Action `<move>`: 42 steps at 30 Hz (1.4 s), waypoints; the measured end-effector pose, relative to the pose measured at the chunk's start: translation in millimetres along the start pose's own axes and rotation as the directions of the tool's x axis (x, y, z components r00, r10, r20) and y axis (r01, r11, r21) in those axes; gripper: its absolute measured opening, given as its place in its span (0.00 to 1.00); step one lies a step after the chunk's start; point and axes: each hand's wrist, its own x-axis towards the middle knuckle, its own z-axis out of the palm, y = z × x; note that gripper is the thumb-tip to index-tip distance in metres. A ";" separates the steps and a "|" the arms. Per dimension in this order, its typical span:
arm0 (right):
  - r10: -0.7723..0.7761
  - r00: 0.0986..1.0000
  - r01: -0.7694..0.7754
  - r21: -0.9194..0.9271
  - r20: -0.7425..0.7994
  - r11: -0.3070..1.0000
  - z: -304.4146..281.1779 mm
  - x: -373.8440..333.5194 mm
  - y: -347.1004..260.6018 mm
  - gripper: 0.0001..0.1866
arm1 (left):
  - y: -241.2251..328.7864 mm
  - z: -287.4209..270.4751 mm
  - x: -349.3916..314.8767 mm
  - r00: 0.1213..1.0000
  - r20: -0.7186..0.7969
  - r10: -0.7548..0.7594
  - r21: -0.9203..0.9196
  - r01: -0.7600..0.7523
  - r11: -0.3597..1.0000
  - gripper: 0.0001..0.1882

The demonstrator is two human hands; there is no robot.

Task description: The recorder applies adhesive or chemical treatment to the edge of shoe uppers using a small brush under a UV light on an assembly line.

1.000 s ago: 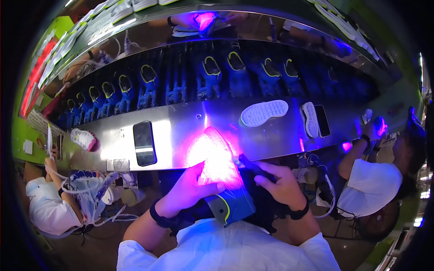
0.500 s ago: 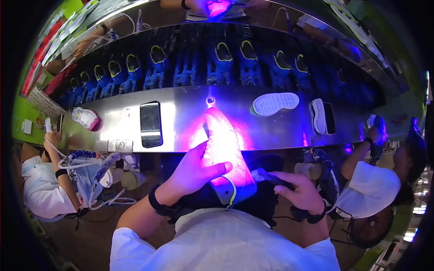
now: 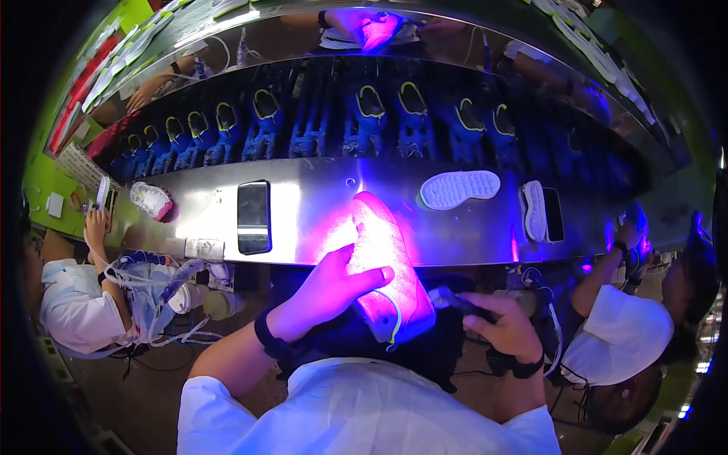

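A shoe upper (image 3: 388, 262), lit brightly pink and violet, points its toe away from me over the bench's near edge. My left hand (image 3: 326, 292) is closed around its left side, with the thumb across the top. A yellow-green edge shows at the end nearest me. In my right hand (image 3: 506, 322) is a dark-handled brush (image 3: 459, 302). Its pale head is close beside the upper's right side; whether they touch I cannot tell.
On the metal bench (image 3: 303, 205) lie a phone (image 3: 254, 217), a white sole (image 3: 460, 189), another sole (image 3: 535, 212) by a second phone (image 3: 555, 215), and a white-and-pink shoe part (image 3: 150, 199). Behind runs a rack of blue shoe uppers (image 3: 370, 106). Co-workers (image 3: 80, 299) sit on both sides.
The whole view has shifted slightly, so the bench and rack appear lower. Both hands keep their holds, and the brush stays beside the upper's right side.
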 end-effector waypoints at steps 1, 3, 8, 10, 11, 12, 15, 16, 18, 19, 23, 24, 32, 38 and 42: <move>0.011 1.000 -0.010 0.025 -0.025 1.000 0.5 6.4 -5.7 0.23 | -0.5 1.6 1.3 1.000 0.001 0.014 0.003 -0.014 1.000 0.30; 0.027 0.998 -0.024 0.042 -0.062 0.999 -1.0 9.3 -8.7 0.23 | 5.6 3.4 0.5 1.000 0.007 0.005 -0.005 -0.005 1.000 0.30; -0.035 0.999 0.037 -0.060 0.038 0.997 -13.7 2.1 -7.2 0.24 | 2.8 3.2 -4.7 0.997 -0.025 0.079 -0.104 -0.081 0.991 0.29; 0.027 0.999 -0.025 -0.045 0.032 0.999 -10.2 -3.2 -13.7 0.24 | 3.1 2.6 -7.1 0.996 -0.036 0.077 -0.194 -0.083 0.977 0.27; 0.095 0.995 -0.095 -0.030 0.006 0.995 -9.0 -5.5 -16.4 0.24 | 2.1 1.3 -7.5 0.995 -0.056 0.081 -0.200 -0.090 0.976 0.27; 0.058 0.998 -0.059 -0.022 -0.012 0.998 -5.8 -5.8 -18.3 0.24 | 0.2 -0.7 -7.7 0.998 -0.033 0.059 -0.247 -0.065 0.967 0.27; 0.117 0.991 -0.118 -0.009 -0.070 0.993 -1.3 -8.9 -20.7 0.24 | -5.3 -2.8 -12.0 0.998 -0.026 0.054 -0.307 -0.059 0.950 0.27; -0.026 0.991 0.016 -0.079 -0.129 0.997 1.4 -5.2 -21.5 0.24 | -7.3 -4.1 -13.8 1.000 -0.020 -0.008 -0.346 0.001 0.938 0.27; -0.099 0.988 0.075 -0.191 -0.121 0.979 -1.7 4.3 -35.2 0.24 | -11.5 -5.4 -16.6 0.998 -0.013 -0.064 -0.386 0.054 0.921 0.27; -0.169 0.979 0.129 -0.297 -0.115 0.946 -3.7 9.1 -44.2 0.24 | -14.2 -6.2 -18.6 0.997 -0.032 -0.069 -0.390 0.051 0.919 0.26; -0.227 0.968 0.179 -0.341 -0.107 0.923 -0.8 23.5 -63.2 0.24 | -10.0 -4.8 -28.3 0.987 -0.113 -0.114 -0.430 0.055 0.901 0.22; -0.218 0.971 0.175 -0.336 -0.095 0.926 -1.6 24.4 -65.3 0.24 | -10.3 -6.1 -28.5 0.988 -0.113 -0.104 -0.434 0.045 0.900 0.22; -0.319 0.947 0.261 -0.471 -0.046 0.843 -3.2 33.6 -83.3 0.26 | -41.1 -21.9 -29.6 0.962 0.174 -0.208 -0.751 0.267 0.605 0.24; -0.255 0.963 0.185 -0.469 -0.089 0.863 -4.1 45.6 -82.9 0.25 | -33.1 -3.5 -25.0 0.946 0.218 -0.240 -0.851 0.305 0.427 0.29; -0.345 0.934 0.260 -0.476 -0.098 0.840 -8.6 54.6 -69.4 0.25 | -37.9 -6.7 -16.1 0.860 0.490 -0.144 -0.858 0.505 0.097 0.32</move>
